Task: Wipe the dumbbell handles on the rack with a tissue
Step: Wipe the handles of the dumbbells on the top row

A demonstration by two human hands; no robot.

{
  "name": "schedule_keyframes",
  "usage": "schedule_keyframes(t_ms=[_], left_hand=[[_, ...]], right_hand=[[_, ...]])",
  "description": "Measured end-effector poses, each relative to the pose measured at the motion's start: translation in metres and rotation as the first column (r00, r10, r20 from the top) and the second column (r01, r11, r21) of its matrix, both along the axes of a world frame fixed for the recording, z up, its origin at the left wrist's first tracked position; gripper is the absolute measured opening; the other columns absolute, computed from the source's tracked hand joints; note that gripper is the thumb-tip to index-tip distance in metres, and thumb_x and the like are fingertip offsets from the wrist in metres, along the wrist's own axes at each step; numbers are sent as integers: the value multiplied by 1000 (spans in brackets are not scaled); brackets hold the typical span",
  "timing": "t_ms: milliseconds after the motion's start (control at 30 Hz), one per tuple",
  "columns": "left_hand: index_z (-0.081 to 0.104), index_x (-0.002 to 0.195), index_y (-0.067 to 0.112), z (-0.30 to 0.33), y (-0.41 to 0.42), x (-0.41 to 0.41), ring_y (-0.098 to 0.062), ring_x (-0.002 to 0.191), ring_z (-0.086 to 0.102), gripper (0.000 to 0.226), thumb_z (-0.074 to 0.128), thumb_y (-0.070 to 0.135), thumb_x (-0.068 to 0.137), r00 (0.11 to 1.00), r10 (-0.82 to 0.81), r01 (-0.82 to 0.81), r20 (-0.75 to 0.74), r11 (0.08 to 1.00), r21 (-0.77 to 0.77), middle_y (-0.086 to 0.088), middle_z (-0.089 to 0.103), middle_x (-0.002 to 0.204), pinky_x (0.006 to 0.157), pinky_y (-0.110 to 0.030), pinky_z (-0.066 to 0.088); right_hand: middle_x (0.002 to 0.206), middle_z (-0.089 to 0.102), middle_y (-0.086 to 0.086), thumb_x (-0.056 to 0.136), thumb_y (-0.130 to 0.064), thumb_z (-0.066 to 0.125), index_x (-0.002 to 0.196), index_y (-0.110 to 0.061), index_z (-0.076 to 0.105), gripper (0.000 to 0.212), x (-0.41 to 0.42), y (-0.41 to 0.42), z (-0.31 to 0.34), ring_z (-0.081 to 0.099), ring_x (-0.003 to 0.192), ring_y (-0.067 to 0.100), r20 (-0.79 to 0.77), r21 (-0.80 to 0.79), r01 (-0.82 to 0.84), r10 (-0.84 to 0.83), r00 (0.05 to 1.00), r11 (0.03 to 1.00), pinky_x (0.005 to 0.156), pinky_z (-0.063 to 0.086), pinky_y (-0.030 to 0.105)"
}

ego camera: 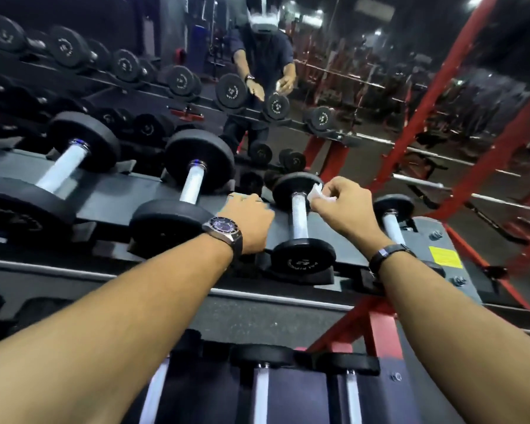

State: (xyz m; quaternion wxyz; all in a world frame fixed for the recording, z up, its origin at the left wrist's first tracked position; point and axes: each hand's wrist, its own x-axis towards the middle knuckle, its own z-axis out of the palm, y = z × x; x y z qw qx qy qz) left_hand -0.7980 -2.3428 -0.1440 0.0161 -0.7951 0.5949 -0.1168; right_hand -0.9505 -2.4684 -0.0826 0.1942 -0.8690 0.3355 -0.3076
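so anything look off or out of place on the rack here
Nothing stands out. The dumbbells on the top rack sit in their cradles, handles roughly parallel, none tipped or fallen. The right hand pinches a tissue beside one small dumbbell's handle; the left hand rests on the rack next to it.

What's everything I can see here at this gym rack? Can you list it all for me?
Dumbbells on top shelf: four, black heads with pale metal handles, in a row across the rack.
Dumbbells on lower shelf: at least three, black, partly cut off at the bottom edge.
Tissue: one, white, pinched beside the third dumbbell's handle.
Rack: one, dark shelves on red legs.
Yellow sticker: one, on the rack's right end.
Mirror: one, behind the rack, reflecting the gym.
Wristwatch: one, silver, left wrist.
Wristband: one, black, right wrist.
Left hand: resting on the rack.
Right hand: pinches the tissue.
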Motion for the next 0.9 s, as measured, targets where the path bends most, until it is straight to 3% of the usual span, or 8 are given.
schedule_keyframes(t_ms=[67, 133, 267, 400, 533, 633, 733, 900], left_hand=[[64, 99, 21, -7, -14, -8, -25, 108, 57, 20, 55, 34, 86, 997, 67, -69, -43, 997, -43, 1, 66, 107, 85, -39, 47], [64, 105, 21, -14, -25, -13, -25, 109, 57, 26, 57, 40, 89, 979, 184, -189, -88, 980, -57, 1, 64, 110, 77, -33, 40], [58, 114, 19, -39, -50, -5, -28, 117, 53, 43, 61, 52, 87, 905, 211, -274, -369, 953, -127, -4, 58, 120, 91, -39, 45], [53, 131, 16, -53, -62, 2, -24, 130, 39, 53, 48, 55, 96, 972, 73, -108, -224, 983, -148, -4, 50, 134, 102, -40, 34], [54, 138, 16, -69, -63, 2, -26, 128, 43, 71, 18, 58, 93, 985, -11, -26, -171, 977, -212, -7, 53, 137, 101, -42, 34], [55, 140, 17, -78, -62, 8, -27, 134, 41, 67, 23, 55, 96, 984, -23, -31, -175, 954, -299, -8, 53, 142, 107, -44, 32], [48, 146, 19, -81, -63, 13, -27, 146, 29, 70, 23, 59, 94, 979, 3, -60, -203, 959, -275, -6, 44, 152, 117, -46, 25], [33, 154, 24, -79, -61, 8, -20, 152, 13, 81, 12, 65, 87, 961, 55, -123, -269, 962, -243, -3, 25, 163, 123, -42, 9]], right_hand=[[74, 63, -7, 81, -28, 67, 79, -18, 56, 15, -2, -14, -6, 56, 65, 10, 11, 25, -36, 36, 999, 999, 57, 43, 11], [78, 62, -9, 83, -27, 66, 91, -22, 57, 14, -4, -24, -14, 61, 69, 15, -3, 22, -71, 71, 997, 997, 66, 55, 31], [81, 65, -6, 88, -32, 64, 105, -26, 56, 20, -6, -46, -26, 62, 73, 19, -27, -81, -165, 163, 986, 983, 68, 55, 44], [80, 65, -8, 89, -29, 66, 95, -23, 50, 18, -1, -64, -35, 63, 72, 18, 50, -99, -221, 227, 973, 970, 68, 54, 43], [74, 66, -4, 89, -23, 67, 89, -17, 63, 7, 11, -76, -44, 62, 70, 21, 29, -270, -277, 296, 955, 922, 66, 52, 41], [84, 73, 3, 89, -22, 59, 92, -16, 73, 16, 20, -78, -48, 65, 80, 29, -81, -389, -346, 343, 936, 854, 70, 53, 41], [103, 71, -3, 90, -28, 43, 99, -21, 73, 31, 28, -82, -57, 63, 92, 28, -232, -437, -440, 374, 898, 785, 75, 51, 35], [110, 62, -1, 91, -20, 53, 97, -19, 64, 13, 38, -86, -70, 58, 99, 27, -432, -463, -483, 287, 855, 743, 72, 52, 38]])
